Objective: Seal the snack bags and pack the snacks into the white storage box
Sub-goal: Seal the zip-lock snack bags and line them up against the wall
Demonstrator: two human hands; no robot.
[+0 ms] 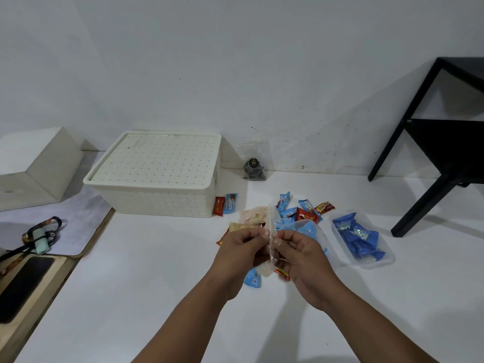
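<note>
A clear plastic snack bag point(271, 226) stands edge-on between my hands above the white floor. My left hand point(239, 251) and my right hand point(301, 254) both pinch its edge with thumb and fingers. Behind them lies a pile of small blue and red snack packets point(298, 209). One blue packet point(253, 279) and one red packet point(282, 273) lie under my hands. The white storage box point(157, 174) sits at the back left with its dotted lid closed. Two packets point(225, 204) lean against its right side.
A clear tray of blue packets point(360, 238) lies to the right. A dark bagged item point(253, 167) leans on the wall. A black table point(442, 142) stands far right. At left are a white block point(34, 163), a wooden board with a phone point(23, 286) and a strap.
</note>
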